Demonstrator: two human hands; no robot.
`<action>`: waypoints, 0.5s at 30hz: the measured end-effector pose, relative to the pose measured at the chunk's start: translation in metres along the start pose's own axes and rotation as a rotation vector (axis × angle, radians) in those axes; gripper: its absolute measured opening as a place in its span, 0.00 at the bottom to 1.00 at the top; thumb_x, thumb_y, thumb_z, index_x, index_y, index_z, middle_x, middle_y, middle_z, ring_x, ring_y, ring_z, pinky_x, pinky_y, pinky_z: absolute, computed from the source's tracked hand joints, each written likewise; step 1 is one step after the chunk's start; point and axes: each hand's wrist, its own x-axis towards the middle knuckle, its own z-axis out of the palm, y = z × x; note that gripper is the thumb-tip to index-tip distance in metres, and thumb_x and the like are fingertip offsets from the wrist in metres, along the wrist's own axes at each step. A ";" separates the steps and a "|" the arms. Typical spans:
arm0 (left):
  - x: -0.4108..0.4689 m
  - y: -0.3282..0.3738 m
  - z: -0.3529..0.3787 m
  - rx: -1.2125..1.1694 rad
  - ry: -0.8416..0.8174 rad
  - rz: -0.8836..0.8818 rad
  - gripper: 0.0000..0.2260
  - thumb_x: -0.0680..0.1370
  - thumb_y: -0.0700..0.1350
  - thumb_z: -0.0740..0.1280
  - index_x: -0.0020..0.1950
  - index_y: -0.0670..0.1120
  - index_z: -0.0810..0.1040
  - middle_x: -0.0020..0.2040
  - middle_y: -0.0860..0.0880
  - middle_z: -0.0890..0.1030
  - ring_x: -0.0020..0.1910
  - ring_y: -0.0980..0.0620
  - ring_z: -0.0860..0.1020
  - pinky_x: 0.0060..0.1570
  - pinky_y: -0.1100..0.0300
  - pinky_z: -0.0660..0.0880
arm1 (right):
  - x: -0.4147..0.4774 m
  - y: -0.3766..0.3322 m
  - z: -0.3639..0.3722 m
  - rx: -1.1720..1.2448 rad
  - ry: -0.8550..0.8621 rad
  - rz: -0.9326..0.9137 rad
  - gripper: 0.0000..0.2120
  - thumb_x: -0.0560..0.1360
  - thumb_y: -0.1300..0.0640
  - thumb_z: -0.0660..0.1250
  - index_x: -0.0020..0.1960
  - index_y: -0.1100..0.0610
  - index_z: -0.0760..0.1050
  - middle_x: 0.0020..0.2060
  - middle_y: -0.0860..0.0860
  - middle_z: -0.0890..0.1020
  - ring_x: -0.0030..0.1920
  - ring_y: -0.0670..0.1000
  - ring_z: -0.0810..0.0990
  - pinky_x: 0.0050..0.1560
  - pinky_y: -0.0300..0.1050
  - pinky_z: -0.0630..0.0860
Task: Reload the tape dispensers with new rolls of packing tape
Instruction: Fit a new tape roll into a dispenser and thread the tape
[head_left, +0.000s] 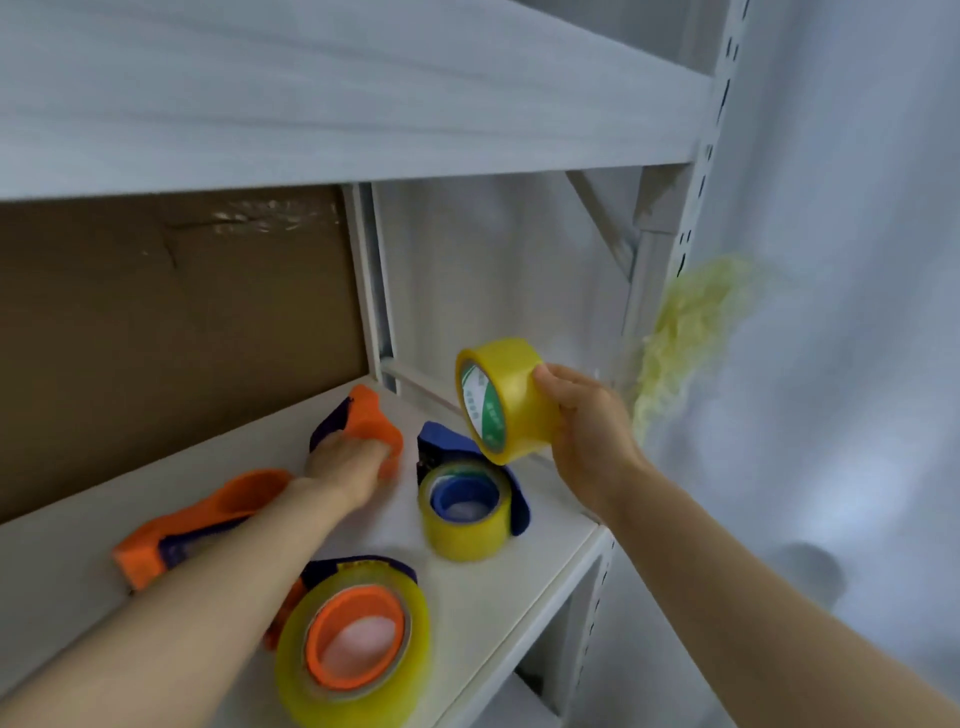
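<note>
Soft, cool light filled the frame, leaving only faint shadows on the shelf. Glare glinted off the cardboard box at upper left. Motion blur smeared the left hand, its orange dispenser and the yellow fluff at right. The tape roll in the right hand looked sharper. Wide-angle distortion bent the shelf post.

A yellow tape roll, tilted in the right hand, hangs above the shelf's loaded blue dispenser, loaded front dispenser, flat orange dispenser and rear orange dispenser gripped by the left hand.
</note>
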 end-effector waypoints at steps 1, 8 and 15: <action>0.001 0.002 0.002 -0.004 0.035 -0.043 0.15 0.76 0.46 0.63 0.59 0.41 0.74 0.47 0.46 0.80 0.38 0.51 0.74 0.28 0.70 0.63 | 0.009 0.001 -0.002 0.003 -0.021 0.009 0.08 0.77 0.59 0.62 0.42 0.58 0.77 0.40 0.56 0.80 0.44 0.56 0.77 0.51 0.51 0.72; -0.009 0.037 -0.031 -0.429 0.356 -0.441 0.15 0.81 0.43 0.56 0.66 0.42 0.73 0.65 0.40 0.75 0.63 0.41 0.73 0.60 0.52 0.69 | 0.063 0.000 -0.011 0.076 -0.212 0.145 0.09 0.78 0.57 0.62 0.57 0.57 0.74 0.44 0.51 0.81 0.44 0.50 0.79 0.43 0.42 0.76; -0.067 0.096 -0.064 -1.185 0.655 -0.627 0.13 0.81 0.41 0.59 0.64 0.38 0.71 0.54 0.43 0.75 0.46 0.48 0.76 0.47 0.56 0.76 | 0.076 0.001 0.005 0.117 -0.390 0.226 0.20 0.78 0.51 0.63 0.68 0.55 0.69 0.62 0.52 0.78 0.63 0.52 0.76 0.68 0.55 0.69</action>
